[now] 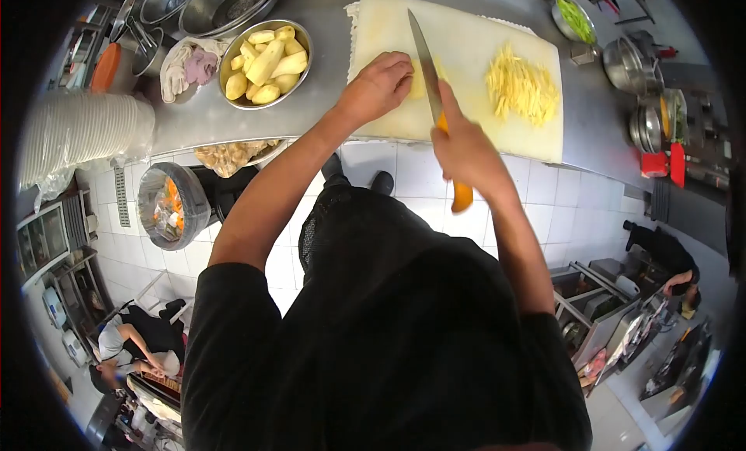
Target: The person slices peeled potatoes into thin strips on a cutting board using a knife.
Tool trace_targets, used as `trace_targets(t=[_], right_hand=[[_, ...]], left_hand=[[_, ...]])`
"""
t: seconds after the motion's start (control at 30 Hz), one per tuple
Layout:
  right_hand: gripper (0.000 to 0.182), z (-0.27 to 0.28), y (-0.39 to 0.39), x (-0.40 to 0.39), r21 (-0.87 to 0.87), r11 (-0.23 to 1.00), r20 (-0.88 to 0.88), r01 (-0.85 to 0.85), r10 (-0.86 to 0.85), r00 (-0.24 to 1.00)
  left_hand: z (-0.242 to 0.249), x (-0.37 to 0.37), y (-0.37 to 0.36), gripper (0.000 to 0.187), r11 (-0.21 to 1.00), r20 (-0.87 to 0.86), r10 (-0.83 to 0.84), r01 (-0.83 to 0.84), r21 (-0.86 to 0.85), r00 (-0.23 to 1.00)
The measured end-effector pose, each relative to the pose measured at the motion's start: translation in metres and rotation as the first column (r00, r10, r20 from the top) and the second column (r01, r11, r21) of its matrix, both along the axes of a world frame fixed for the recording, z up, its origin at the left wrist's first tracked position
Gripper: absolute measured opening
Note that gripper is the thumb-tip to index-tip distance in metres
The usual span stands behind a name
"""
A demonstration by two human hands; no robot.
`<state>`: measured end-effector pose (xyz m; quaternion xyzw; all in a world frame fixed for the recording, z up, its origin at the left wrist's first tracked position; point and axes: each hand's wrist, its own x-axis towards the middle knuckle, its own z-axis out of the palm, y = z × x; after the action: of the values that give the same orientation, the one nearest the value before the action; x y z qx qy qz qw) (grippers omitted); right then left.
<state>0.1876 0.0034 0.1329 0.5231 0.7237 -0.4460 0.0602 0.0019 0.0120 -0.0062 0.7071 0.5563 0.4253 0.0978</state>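
Peeled potatoes (266,62) filled a bowl (310,61), presumably for easy reach. The left hand (381,85) curled at pale slices (418,79) on the board (470,31), likely shielding fingertips, its grip unclear; apart, the right hand (468,152) clasped a knife (425,66). Strips (522,85) lay rightward, seemingly clear of the blade.

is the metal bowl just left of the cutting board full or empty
Fairly full: peeled potatoes heap across most of the bowl, though a little bare metal shows inside its rim.
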Motion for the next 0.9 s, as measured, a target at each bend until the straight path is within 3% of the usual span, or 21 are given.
trace_targets(t=[0.1,0.33,0.53,0.63,0.73,0.83,0.9], right_hand=[[0.072,-0.014,-0.026,0.018,0.137,0.989,-0.007,-0.048,0.050,0.999],[0.073,-0.028,-0.034,0.010,0.140,0.990,0.028,-0.026,0.022,0.999],[0.071,-0.073,0.039,-0.023,0.400,0.916,-0.139,-0.040,0.104,0.985],[0.070,-0.041,0.059,-0.033,0.059,0.996,-0.174,0.067,-0.056,0.983],[0.069,-0.018,0.040,-0.019,0.035,0.999,-0.138,0.041,-0.036,0.990],[0.070,0.003,0.003,-0.001,0.000,1.000,0.008,0.005,-0.005,1.000],[0.071,-0.008,-0.017,0.013,0.085,0.996,-0.005,-0.031,0.032,0.999]], left_hand=[[0.002,0.002,0.000,0.014,1.000,0.013,0.014,-0.014,-0.011,1.000],[0.005,0.002,-0.002,0.014,1.000,0.013,0.006,-0.006,-0.001,1.000],[0.007,0.002,-0.001,0.012,1.000,-0.009,0.018,-0.018,-0.001,1.000],[0.008,0.001,0.000,0.012,1.000,-0.009,0.005,-0.005,-0.031,1.000],[0.008,0.002,-0.002,0.011,1.000,0.000,0.024,-0.024,0.006,1.000],[0.007,0.003,-0.002,0.010,0.999,0.010,0.033,-0.033,0.008,0.999],[0.007,0.003,-0.004,0.010,1.000,0.015,0.030,-0.030,0.008,0.999]])
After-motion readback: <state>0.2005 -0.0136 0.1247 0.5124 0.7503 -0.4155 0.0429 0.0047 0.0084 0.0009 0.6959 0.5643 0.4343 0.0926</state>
